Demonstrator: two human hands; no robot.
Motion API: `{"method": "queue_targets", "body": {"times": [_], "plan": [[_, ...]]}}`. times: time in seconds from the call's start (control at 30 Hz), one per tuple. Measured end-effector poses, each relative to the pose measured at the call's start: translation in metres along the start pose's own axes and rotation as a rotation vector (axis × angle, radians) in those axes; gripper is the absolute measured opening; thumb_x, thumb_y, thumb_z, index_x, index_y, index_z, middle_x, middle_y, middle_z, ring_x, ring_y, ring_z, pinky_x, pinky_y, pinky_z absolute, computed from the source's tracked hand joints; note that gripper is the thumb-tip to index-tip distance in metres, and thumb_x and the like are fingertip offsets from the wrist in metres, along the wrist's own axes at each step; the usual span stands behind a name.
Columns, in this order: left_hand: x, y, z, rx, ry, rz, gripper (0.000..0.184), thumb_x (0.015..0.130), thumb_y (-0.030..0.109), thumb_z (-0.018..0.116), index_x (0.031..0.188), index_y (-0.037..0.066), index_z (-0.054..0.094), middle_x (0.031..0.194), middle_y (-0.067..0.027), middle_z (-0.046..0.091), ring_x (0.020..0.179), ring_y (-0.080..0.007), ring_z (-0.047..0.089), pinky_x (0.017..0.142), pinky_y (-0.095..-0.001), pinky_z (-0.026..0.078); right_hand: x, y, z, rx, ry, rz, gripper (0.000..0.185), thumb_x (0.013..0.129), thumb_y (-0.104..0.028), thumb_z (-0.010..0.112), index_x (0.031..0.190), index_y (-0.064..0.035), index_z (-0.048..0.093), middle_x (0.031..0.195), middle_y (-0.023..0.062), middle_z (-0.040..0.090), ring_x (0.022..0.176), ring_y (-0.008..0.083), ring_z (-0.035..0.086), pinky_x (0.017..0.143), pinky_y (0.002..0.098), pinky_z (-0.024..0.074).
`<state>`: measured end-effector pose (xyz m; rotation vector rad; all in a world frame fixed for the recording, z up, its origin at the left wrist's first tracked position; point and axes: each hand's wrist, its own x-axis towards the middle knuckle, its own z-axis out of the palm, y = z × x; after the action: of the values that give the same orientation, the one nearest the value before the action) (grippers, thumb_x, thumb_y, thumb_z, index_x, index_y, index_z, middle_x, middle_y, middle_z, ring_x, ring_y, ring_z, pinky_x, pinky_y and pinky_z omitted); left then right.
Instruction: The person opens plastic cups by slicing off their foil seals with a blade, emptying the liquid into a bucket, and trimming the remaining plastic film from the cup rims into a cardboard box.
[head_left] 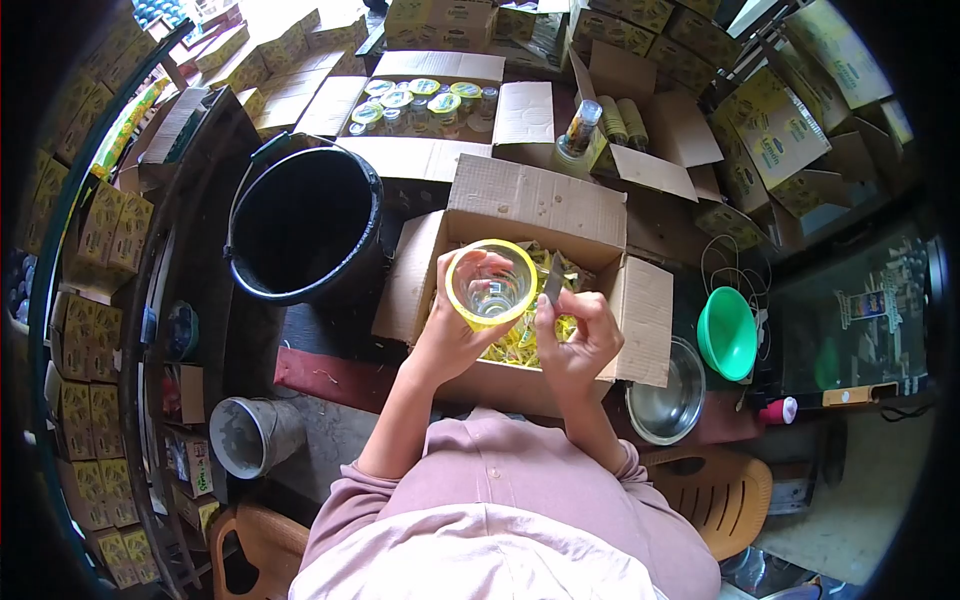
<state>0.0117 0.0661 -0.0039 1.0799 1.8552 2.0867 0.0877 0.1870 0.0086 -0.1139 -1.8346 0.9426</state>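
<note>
My left hand [448, 338] is wrapped round a clear cup-shaped container [492, 292] with a yellow rim. Its open mouth faces up towards me and I see no contents inside. In my right hand [580, 338], pinched between thumb and fingers, is a flat grey blade [553, 278], pointing up just right of the cup; whether it has a handle is hidden. Both hands are over an open cardboard box [535, 195] holding many small yellow packets [520, 348].
A black bucket [308, 225] stands left of the box, a grey bucket [255, 435] nearer me. Behind is a carton of yellow-lidded containers [420, 100]. A green bowl [728, 333] and a metal bowl [667, 395] lie right. Stacked yellow cartons [90, 335] line the left.
</note>
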Motion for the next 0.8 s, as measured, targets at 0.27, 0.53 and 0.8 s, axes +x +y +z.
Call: {"method": "queue_targets", "body": {"times": [0.27, 0.53, 0.8], "plan": [[-0.001, 0.0, -0.001, 0.006, 0.009, 0.012, 0.068, 0.069, -0.002, 0.069, 0.121, 0.005, 0.025, 0.112, -0.0132, 0.043, 0.103, -0.0218, 0.05, 0.089, -0.0333, 0.043, -0.004, -0.006, 0.004, -0.01, -0.048, -0.059, 0.02, 0.065, 0.007, 0.067, 0.081, -0.0008, 0.058, 0.067, 0.0073, 0.055, 0.055, 0.0131, 0.054, 0.05, 0.0231, 0.0426], [-0.002, 0.01, 0.001, 0.085, -0.009, -0.048, 0.065, 0.067, 0.002, 0.072, 0.115, 0.006, 0.027, 0.107, -0.0121, 0.048, 0.1, -0.0227, 0.053, 0.089, -0.0336, 0.043, 0.009, -0.006, 0.004, -0.083, -0.026, -0.103, 0.021, 0.063, 0.006, 0.068, 0.08, -0.003, 0.061, 0.067, 0.0071, 0.058, 0.055, 0.0143, 0.056, 0.05, 0.0245, 0.0455], [-0.002, 0.015, -0.004, 0.161, -0.051, -0.051, 0.069, 0.065, 0.003, 0.073, 0.116, 0.006, 0.027, 0.106, -0.0113, 0.049, 0.101, -0.0232, 0.052, 0.089, -0.0342, 0.041, 0.003, 0.003, 0.001, -0.016, -0.058, -0.077, 0.02, 0.064, 0.006, 0.068, 0.081, -0.0026, 0.062, 0.069, 0.0074, 0.06, 0.057, 0.0152, 0.058, 0.052, 0.0242, 0.0467]]}}
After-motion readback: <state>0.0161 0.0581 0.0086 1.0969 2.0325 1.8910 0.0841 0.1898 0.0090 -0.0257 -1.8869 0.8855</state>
